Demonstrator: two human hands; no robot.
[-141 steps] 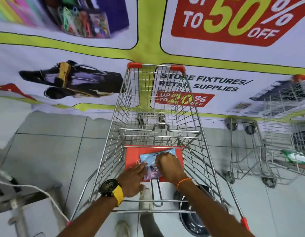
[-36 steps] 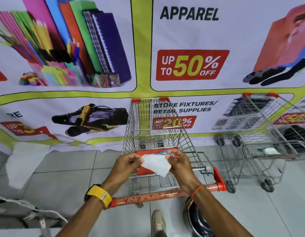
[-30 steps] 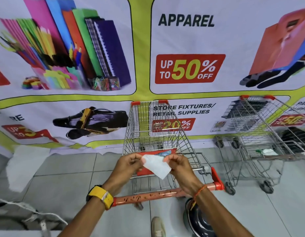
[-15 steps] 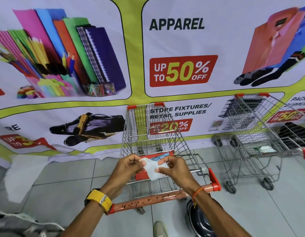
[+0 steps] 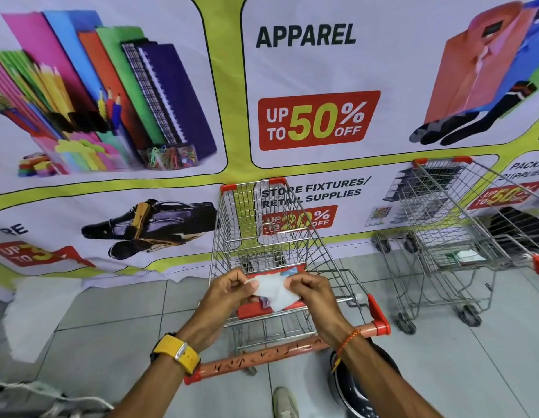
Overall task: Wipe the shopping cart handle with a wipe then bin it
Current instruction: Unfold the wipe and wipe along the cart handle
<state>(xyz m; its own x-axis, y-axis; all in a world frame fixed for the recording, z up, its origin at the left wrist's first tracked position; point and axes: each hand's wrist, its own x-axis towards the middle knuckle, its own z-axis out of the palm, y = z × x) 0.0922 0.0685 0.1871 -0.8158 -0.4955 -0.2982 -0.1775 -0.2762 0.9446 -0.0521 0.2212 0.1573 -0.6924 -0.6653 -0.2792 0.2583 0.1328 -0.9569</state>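
dark round bin [image 5: 357, 387] cut by bottom edge, second cart [image 5: 461, 236] cropped right

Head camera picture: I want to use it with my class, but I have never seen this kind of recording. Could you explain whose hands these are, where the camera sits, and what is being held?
There is no robot here. A person wears one wide-angle camera on the head, looking forward and down, so the arms reach in from the bottom edge. The left hand, with a yellow watch strap on its wrist, and the right hand, with an orange thread bracelet, pinch a white wipe between them. Below the hands runs the orange cart handle of a wire shopping cart; the wipe is not touching it yet. A second cart stands to the right on the tiled floor. Behind hangs a sale banner. A dark round container by the person's feet may be the bin.
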